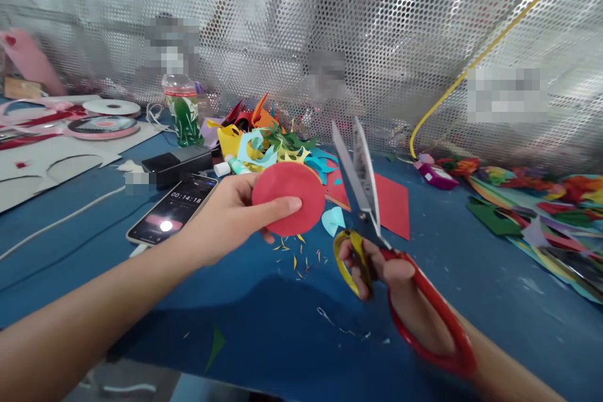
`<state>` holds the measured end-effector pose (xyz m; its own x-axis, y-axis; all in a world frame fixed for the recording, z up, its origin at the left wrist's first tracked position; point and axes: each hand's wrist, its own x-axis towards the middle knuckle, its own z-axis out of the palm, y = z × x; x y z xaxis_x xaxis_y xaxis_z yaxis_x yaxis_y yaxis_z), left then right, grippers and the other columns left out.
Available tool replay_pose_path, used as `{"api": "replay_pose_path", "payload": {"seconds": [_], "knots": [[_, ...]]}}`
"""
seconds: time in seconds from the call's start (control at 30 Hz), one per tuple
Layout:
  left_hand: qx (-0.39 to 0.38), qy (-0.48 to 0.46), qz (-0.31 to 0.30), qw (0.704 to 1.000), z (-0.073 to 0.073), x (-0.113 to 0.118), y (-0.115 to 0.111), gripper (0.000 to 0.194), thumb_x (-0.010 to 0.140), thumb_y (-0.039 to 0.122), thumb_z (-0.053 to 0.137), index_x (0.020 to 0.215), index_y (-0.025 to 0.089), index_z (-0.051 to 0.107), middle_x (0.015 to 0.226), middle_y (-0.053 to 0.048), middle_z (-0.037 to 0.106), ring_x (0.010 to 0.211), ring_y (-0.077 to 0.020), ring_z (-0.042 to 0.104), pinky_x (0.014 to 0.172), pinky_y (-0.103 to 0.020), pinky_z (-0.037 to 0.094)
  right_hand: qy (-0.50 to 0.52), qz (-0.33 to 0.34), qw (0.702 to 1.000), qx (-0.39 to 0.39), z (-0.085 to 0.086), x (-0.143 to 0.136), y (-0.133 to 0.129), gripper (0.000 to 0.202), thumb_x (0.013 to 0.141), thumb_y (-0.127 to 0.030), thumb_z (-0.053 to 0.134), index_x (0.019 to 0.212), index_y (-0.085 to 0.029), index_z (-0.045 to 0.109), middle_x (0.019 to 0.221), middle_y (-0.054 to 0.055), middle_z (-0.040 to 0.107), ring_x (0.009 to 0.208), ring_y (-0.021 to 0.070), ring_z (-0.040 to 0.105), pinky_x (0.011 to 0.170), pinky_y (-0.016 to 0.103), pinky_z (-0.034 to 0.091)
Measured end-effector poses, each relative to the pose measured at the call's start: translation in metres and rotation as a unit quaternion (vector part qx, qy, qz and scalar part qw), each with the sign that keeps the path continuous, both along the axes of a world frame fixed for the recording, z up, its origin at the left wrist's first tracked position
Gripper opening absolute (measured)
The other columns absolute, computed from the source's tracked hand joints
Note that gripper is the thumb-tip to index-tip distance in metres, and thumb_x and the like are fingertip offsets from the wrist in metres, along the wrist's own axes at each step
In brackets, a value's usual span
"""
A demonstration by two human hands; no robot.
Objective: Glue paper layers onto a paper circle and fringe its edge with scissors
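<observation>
My left hand [235, 210] pinches a round red paper disc [289, 191], its thumb lying across the front and the fingers behind. A thin yellow-orange rim shows along the disc's upper edge. In my right hand [396, 279] is a pair of scissors [362, 213] with one red handle loop and one yellow one. The blades point up and stand a little apart, right of the disc and not touching it. Behind the blades lies a red paper sheet [393, 204]. A light-blue paper scrap [333, 220] rests between the disc and the scissors.
Colourful paper scraps [264, 138] pile up at the back, near a green-labelled bottle [183, 113]. A phone [174, 207] showing a timer and a black box [176, 163] lie left. Ribbon spools [103, 125] sit far left; coloured papers [541, 207] lie right. Small trimmings dot the blue table [264, 339].
</observation>
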<state>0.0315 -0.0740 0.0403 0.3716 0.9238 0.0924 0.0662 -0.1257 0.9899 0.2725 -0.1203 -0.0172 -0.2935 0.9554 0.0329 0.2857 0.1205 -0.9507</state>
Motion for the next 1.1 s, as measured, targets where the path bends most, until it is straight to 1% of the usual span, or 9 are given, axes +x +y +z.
{"api": "replay_pose_path", "payload": {"seconds": [0.07,0.17,0.27,0.33,0.43,0.57,0.77,0.93,1.1], "knots": [[-0.012,0.104,-0.085,0.991,0.001,-0.003,0.004,0.025,0.077,0.034,0.069,0.096,0.018,0.069,0.080,-0.002,0.070,0.065,-0.0130,0.062,0.054,-0.021,0.049,0.034,-0.017,0.999,-0.003,0.001,0.001,0.005,0.088,0.063,-0.094,0.019,0.097,-0.020,0.052,0.063,-0.003,0.042,0.055,0.0131,0.040,0.052,0.028,0.036],[0.021,0.306,-0.218,0.927,-0.003,-0.004,0.007,0.024,0.077,0.030,0.067,0.098,0.020,0.067,0.087,-0.002,0.070,0.073,-0.0159,0.064,0.060,-0.023,0.048,0.074,-0.034,0.997,0.003,0.002,0.004,0.010,0.081,0.067,-0.092,0.022,0.095,-0.021,0.049,0.066,-0.002,0.044,0.053,0.0121,0.040,0.050,0.027,0.036],[0.127,0.437,-0.202,0.867,-0.015,0.000,0.010,0.029,0.079,0.042,0.065,0.098,0.020,0.067,0.086,-0.004,0.070,0.076,-0.0211,0.064,0.062,-0.028,0.047,0.086,-0.035,0.996,0.018,0.004,0.005,0.014,0.078,0.068,-0.091,0.025,0.097,-0.022,0.047,0.069,-0.001,0.045,0.054,0.0126,0.042,0.051,0.028,0.038],[0.206,0.439,-0.155,0.861,-0.027,0.005,0.016,0.031,0.087,0.043,0.055,0.102,0.018,0.066,0.093,-0.008,0.069,0.083,-0.0237,0.065,0.071,-0.034,0.051,0.092,-0.042,0.995,0.027,0.005,0.005,0.016,0.075,0.069,-0.090,0.026,0.094,-0.022,0.047,0.071,-0.001,0.044,0.053,0.0121,0.043,0.050,0.028,0.038],[0.357,0.371,-0.129,0.847,-0.046,0.011,0.029,0.033,0.095,0.015,0.035,0.111,0.011,0.063,0.114,-0.016,0.065,0.109,-0.0240,0.060,0.095,-0.043,0.048,0.101,-0.051,0.993,0.039,0.006,0.004,0.018,0.073,0.068,-0.090,0.030,0.085,-0.021,0.047,0.075,-0.001,0.045,0.051,0.0097,0.044,0.047,0.027,0.037],[0.373,0.360,-0.177,0.836,-0.062,0.017,0.043,0.043,0.082,-0.002,0.040,0.115,0.014,0.063,0.120,-0.014,0.065,0.114,-0.0219,0.060,0.099,-0.040,0.048,0.102,-0.046,0.993,0.039,0.005,0.004,0.017,0.075,0.067,-0.091,0.031,0.086,-0.020,0.049,0.078,0.000,0.046,0.051,0.0091,0.045,0.048,0.027,0.038],[0.352,0.332,-0.149,0.862,-0.061,0.024,0.039,0.028,0.087,0.010,0.047,0.105,0.012,0.068,0.098,-0.014,0.069,0.097,-0.0243,0.065,0.089,-0.042,0.051,0.113,-0.026,0.993,0.035,0.002,0.004,0.015,0.073,0.071,-0.089,0.027,0.094,-0.022,0.049,0.073,-0.002,0.044,0.053,0.0109,0.044,0.048,0.027,0.037],[0.316,0.251,-0.102,0.909,-0.048,0.031,0.022,0.022,0.086,0.014,0.052,0.101,0.012,0.068,0.089,-0.008,0.067,0.082,-0.0150,0.064,0.077,-0.029,0.054,0.140,-0.016,0.990,0.025,0.005,0.002,0.014,0.072,0.069,-0.090,0.032,0.089,-0.022,0.047,0.072,-0.002,0.041,0.054,0.0107,0.042,0.049,0.028,0.035],[0.133,0.074,-0.061,0.986,-0.036,0.032,0.009,0.010,0.079,0.020,0.064,0.085,0.013,0.068,0.075,-0.003,0.067,0.068,-0.0103,0.061,0.063,-0.022,0.051,0.143,-0.017,0.989,0.026,0.010,-0.002,0.014,0.072,0.068,-0.090,0.034,0.087,-0.022,0.047,0.075,-0.002,0.040,0.054,0.0101,0.041,0.049,0.028,0.035]]}}
